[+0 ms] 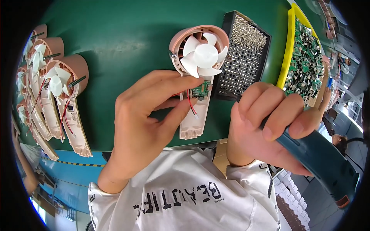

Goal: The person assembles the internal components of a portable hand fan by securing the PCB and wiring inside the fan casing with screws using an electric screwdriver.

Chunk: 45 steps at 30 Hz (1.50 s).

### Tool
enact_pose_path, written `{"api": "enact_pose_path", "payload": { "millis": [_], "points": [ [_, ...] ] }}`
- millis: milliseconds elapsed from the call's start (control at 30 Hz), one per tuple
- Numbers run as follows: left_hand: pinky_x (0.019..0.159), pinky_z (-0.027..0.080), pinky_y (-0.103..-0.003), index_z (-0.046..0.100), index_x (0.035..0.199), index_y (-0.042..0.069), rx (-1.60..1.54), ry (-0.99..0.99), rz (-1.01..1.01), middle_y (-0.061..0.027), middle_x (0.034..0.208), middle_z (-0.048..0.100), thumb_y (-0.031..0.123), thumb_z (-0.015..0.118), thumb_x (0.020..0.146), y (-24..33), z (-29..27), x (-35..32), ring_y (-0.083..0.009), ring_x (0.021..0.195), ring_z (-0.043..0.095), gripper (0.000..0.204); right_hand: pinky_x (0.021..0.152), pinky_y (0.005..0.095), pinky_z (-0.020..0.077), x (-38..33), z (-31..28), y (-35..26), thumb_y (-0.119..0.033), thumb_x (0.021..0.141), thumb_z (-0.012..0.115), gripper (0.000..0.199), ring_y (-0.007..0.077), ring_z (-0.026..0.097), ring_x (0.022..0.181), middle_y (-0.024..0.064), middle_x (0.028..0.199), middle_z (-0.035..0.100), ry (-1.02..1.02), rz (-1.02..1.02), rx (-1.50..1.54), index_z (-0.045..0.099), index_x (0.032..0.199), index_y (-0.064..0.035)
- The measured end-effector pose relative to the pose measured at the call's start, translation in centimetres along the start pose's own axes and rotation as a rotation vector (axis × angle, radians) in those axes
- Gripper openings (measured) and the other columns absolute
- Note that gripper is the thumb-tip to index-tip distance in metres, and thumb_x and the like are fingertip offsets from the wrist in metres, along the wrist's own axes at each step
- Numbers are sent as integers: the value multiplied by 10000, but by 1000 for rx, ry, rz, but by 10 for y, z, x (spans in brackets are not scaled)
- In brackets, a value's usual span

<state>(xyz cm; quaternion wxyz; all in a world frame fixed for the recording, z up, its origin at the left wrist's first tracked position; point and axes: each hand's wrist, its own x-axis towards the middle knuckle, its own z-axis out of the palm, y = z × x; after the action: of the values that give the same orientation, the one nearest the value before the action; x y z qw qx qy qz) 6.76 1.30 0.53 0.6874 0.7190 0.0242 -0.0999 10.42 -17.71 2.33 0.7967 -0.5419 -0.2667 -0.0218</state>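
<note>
The driver (322, 158) comes closest, a dark blue tool lying aslant at the right, its rear end low and outward. The right hand (266, 115) is wrapped around it, fingers curled in a full grip. A dark tip shows past the index finger, near the lower edge of the tray (221, 86); whether they touch I cannot tell.

The left hand (142, 115) is bent over the fan (204, 56), index finger and thumb pinching the green board (200, 91) at its upper and lower edges. The board lies over the upper part of the pale handle (191, 127), just below the white blades; whether it is fully seated is hidden by the fingers. Red and black wires (190, 103) run down past the thumb to a small white plug. The fan lies face up on the green table (127, 34), its pink ring away from the person, its handle toward the white shirt (192, 192).

Right of the fan, the black tray carries a heap of screws (248, 30) at its far end and rows of them below. Beyond it stands a yellow bin (286, 57) full of circuit boards (304, 57). At the left, more fans (58, 84) lie close together, wires trailing over their handles.
</note>
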Motion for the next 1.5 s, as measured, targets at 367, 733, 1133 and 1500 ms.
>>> {"api": "enact_pose_path", "payload": {
  "millis": [367,733,1133,1500],
  "points": [
    [798,594,-248,702,1099,-18,2,0,1,-100,1069,655,-152,672,790,0,-1,-1,-146,929,667,338,458,313,315,0,4,-1,-691,849,567,617,168,435,515,30,745,534,48,1,44,533,1032,-102],
    [798,592,-245,701,1103,-16,-3,-4,11,-100,1075,654,-146,676,794,0,-1,0,-143,933,667,336,483,316,333,-1,1,-1,-681,857,569,631,168,448,547,36,781,531,6,15,68,535,1066,-87],
    [794,584,-235,696,1106,-20,-44,-2,25,-100,1078,648,-122,676,813,-4,0,0,-133,924,666,311,529,341,334,1,2,0,-744,848,515,707,198,455,588,54,806,526,-38,10,36,519,1074,-74],
    [776,581,-226,700,1125,5,-72,-13,51,-89,1054,635,-110,677,818,-6,-3,0,-129,903,660,329,476,317,310,6,25,-14,-712,866,489,631,165,428,537,20,768,530,41,-28,28,559,1042,-110]
  ]
}}
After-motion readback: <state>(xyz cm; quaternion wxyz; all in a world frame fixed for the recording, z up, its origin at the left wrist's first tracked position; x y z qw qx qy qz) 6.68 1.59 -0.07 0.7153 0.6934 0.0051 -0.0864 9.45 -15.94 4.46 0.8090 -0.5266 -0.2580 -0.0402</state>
